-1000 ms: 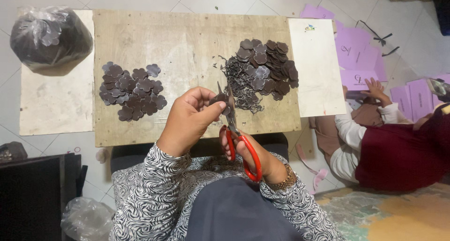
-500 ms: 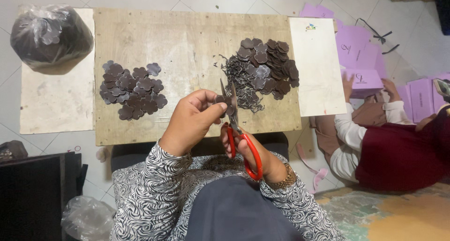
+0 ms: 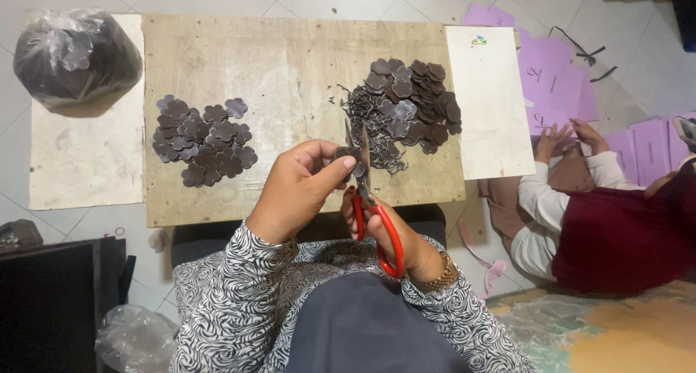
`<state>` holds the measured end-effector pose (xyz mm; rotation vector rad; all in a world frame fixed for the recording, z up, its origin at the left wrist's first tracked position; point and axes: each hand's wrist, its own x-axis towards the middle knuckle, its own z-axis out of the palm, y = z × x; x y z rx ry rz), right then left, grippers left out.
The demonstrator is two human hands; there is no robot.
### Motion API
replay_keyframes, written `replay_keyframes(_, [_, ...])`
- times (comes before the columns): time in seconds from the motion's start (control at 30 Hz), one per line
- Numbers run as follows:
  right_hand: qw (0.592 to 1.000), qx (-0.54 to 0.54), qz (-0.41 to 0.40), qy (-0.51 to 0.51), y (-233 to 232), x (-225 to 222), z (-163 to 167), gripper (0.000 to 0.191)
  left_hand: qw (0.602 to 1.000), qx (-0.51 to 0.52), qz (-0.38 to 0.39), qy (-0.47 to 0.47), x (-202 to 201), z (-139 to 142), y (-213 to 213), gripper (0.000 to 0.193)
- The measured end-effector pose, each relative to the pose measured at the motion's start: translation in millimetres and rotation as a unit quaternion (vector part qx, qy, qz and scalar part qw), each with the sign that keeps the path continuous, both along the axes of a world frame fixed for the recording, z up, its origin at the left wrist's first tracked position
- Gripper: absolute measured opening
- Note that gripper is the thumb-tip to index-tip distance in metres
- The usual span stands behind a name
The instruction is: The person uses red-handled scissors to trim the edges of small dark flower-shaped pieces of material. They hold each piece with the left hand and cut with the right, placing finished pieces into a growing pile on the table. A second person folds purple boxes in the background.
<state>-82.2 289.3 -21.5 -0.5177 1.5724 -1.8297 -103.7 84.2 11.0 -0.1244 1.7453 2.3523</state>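
Two flower piles on board, bag left

The scissors had dull metal blades and glossy red plastic handles. The board was rough, pale wood. The flower cutouts looked matt, leathery brown.

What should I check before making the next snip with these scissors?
1. Left hand pinching small dark flower-shaped piece: ok.
2. Right hand in red-handled scissors: ok.
3. Blades at the piece: ok.
4. Fingertips away from blades: cannot tell.
5. Pale wooden board has bare space: ok.
6. Left pile of dark flower cutouts apart from right pile with trimmings: ok.
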Motion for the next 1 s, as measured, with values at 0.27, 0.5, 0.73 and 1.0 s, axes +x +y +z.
replay_keyframes(0.27, [0.999,0.014,-0.004,0.043,0.1,-1.5,0.2,0.084,0.997,-0.061,0.003,0.052,0.1,5.8,-0.1,0.012])
replay_keyframes(0.5, [0.998,-0.008,-0.027,0.060,-3.6,-1.0,3.4,0.094,0.912,-0.251,0.079,0.314,4.9,17.3,-3.6,0.013])
replay_keyframes(0.73, [0.993,0.004,-0.041,0.114,-0.8,-1.2,0.2,0.089,0.771,-0.373,0.146,0.495,10.3,27.7,-10.0,0.019])
replay_keyframes(1.0, [0.992,-0.010,-0.064,0.112,-1.1,1.4,-4.1,0.088,0.720,-0.414,0.156,0.536,13.5,31.0,-10.0,0.018])
